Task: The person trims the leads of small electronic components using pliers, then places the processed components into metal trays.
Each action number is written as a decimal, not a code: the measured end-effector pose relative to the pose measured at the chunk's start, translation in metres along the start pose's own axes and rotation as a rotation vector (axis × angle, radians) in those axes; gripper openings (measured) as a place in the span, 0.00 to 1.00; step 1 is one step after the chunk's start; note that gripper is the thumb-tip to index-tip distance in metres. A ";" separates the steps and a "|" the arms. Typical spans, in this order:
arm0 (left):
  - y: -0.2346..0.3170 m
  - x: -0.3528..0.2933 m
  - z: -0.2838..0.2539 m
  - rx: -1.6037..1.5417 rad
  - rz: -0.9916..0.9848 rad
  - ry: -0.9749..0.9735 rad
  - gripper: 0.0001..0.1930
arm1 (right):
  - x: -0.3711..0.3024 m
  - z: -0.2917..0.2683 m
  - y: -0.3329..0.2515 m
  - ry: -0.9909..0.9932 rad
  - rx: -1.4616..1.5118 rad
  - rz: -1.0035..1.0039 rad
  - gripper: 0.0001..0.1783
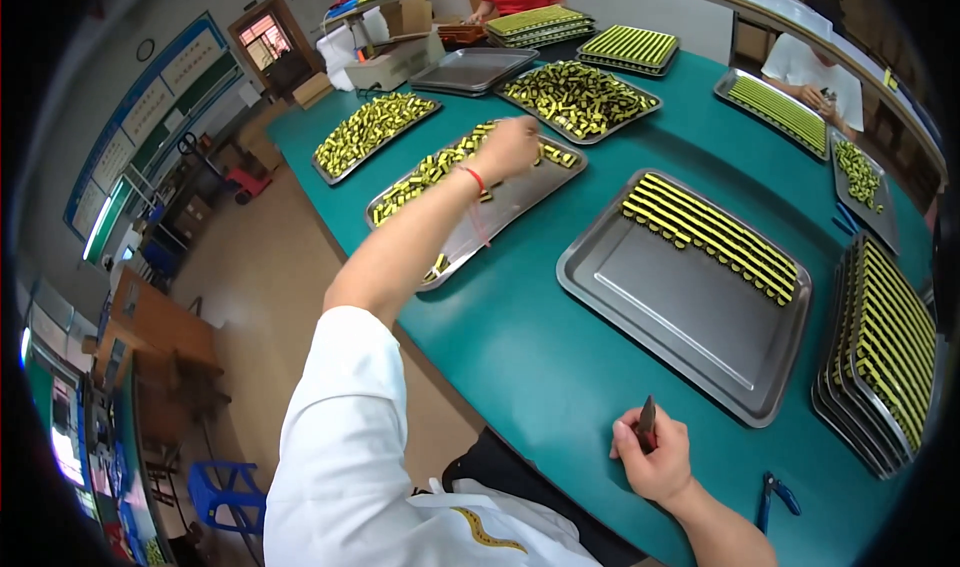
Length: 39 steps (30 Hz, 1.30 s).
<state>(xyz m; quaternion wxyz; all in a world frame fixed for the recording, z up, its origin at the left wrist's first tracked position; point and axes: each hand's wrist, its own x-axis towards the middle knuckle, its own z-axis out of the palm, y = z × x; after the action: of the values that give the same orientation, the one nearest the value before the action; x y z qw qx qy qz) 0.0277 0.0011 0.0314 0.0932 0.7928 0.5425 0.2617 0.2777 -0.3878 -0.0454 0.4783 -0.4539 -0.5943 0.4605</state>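
My left hand (508, 149), with a red band at the wrist, reaches over a metal tray (515, 199) of loose yellow-and-black small parts (415, 187). Its fingers are curled, and whatever they may hold is hidden. Lower right, my right hand (657, 459) is closed around red-handled pliers (648, 422), whose dark pointed jaws stick up. Beyond it lies a grey tray (670, 327) with several neat rows of the same parts (710, 235) along its far side; the near part of this tray is bare.
More loose parts fill a tray (375, 132) at far left and another (580, 97) at the back. A stack of filled trays (875, 357) stands at right. Blue-handled cutters (772, 497) lie near my right forearm. Two people sit across the green table (480, 327), under an overhead shelf.
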 end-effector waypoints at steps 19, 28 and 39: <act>-0.065 0.041 -0.036 0.630 -0.269 -0.604 0.41 | 0.010 0.011 -0.010 0.031 -0.031 0.062 0.04; -0.039 -0.043 -0.042 0.463 -0.091 -0.559 0.42 | 0.008 0.014 -0.010 0.031 0.015 0.007 0.05; -0.043 -0.080 -0.122 -0.183 -0.280 -0.524 0.21 | 0.005 0.012 -0.001 0.020 0.032 0.021 0.06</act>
<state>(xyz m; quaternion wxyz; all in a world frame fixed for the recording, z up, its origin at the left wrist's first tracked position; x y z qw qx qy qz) -0.0921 -0.0708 0.0905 0.3362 0.7391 0.5780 0.0808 0.2650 -0.3841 -0.0445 0.4867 -0.4569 -0.5772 0.4703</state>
